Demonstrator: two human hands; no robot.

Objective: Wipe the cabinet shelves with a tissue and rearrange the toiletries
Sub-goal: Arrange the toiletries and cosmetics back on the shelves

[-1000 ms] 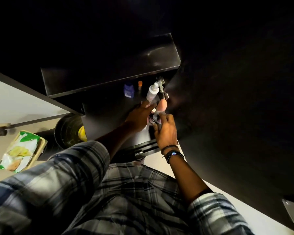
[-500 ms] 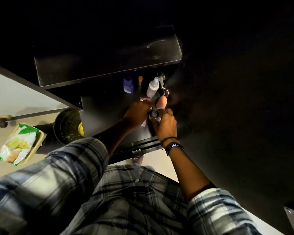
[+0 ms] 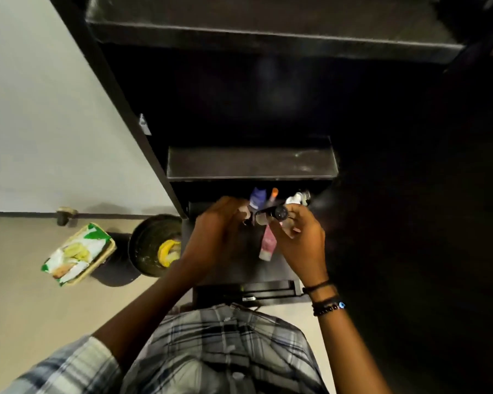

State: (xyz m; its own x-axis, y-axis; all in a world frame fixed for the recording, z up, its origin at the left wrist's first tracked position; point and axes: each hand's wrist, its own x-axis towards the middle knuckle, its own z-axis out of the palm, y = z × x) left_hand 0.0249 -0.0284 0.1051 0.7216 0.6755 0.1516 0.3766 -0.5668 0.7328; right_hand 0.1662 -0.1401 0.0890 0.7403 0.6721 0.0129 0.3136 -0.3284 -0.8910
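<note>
A black wooden cabinet (image 3: pixel 268 109) with black shelves (image 3: pixel 251 163) is seen. A blue plastic bottle (image 3: pixel 257 198), an orange-capped thin tube (image 3: pixel 273 192) and a white spray bottle (image 3: pixel 293 199) are coloured so at the back of the lower shelf. A pink tube with a white end (image 3: pixel 268 245) is shown in front of them. A blue, white and grey checked shirt (image 3: pixel 225 351) is worn. Black bead bracelets with one blue bead (image 3: pixel 328 304) are seen. A dark round bin (image 3: pixel 151 245) with a yellow peel (image 3: pixel 168 251) is seen, and a green, white and yellow packet (image 3: pixel 77 254) on the beige floor (image 3: pixel 26 322).
</note>
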